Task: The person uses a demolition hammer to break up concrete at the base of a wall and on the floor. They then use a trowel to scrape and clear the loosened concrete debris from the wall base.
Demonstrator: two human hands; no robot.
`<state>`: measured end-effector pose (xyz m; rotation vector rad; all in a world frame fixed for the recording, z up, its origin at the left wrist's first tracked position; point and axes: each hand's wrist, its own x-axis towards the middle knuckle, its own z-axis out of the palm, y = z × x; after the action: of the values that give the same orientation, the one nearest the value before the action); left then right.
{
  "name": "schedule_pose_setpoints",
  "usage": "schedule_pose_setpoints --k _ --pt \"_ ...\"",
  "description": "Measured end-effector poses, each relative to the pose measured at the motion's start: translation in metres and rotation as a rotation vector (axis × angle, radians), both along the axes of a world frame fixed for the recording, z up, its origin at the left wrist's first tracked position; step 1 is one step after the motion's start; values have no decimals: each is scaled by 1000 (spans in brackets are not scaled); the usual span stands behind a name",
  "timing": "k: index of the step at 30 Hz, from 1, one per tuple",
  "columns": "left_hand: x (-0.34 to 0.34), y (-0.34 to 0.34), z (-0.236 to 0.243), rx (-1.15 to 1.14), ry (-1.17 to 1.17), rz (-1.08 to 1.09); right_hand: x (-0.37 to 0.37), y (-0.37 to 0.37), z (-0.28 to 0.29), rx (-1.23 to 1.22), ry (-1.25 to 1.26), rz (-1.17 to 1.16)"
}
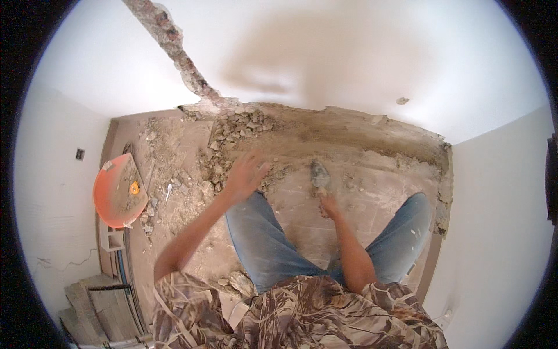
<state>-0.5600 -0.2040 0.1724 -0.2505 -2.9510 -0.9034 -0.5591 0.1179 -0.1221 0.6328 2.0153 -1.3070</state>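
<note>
My right hand point(329, 206) is closed round the handle of a trowel point(319, 175), its grey, dusty blade pointing away from me over the floor. Past the blade runs a strip of bare, brownish wall point(343, 136) where the plaster is gone. My left hand point(246, 174) is raised above my left knee with its fingers spread, holding nothing. Just beyond and beside it lies a heap of broken rubble point(235, 129); whether the hand touches any of it I cannot tell.
An orange tub point(104, 198) stands at the left wall, a yellow tape measure point(135, 187) inside. A white spoon-like piece point(169, 191) lies among crumbs nearby. Grey boards point(93, 311) are stacked lower left. A rough chased groove point(174, 43) climbs the white wall ahead.
</note>
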Motion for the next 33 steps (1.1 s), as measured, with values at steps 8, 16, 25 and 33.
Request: schedule_pose_setpoints --k 8,16,25,33 --pt "257 17 -53 557 -53 904 22 -191 45 -178 87 681" --pt "314 15 -114 934 -17 1199 33 -266 70 128 552 1241" --pt "250 -55 -193 405 167 1168 -137 -192 222 391 889 1553" --pt "165 -30 -244 -39 78 455 -198 -124 419 944 871 1672"
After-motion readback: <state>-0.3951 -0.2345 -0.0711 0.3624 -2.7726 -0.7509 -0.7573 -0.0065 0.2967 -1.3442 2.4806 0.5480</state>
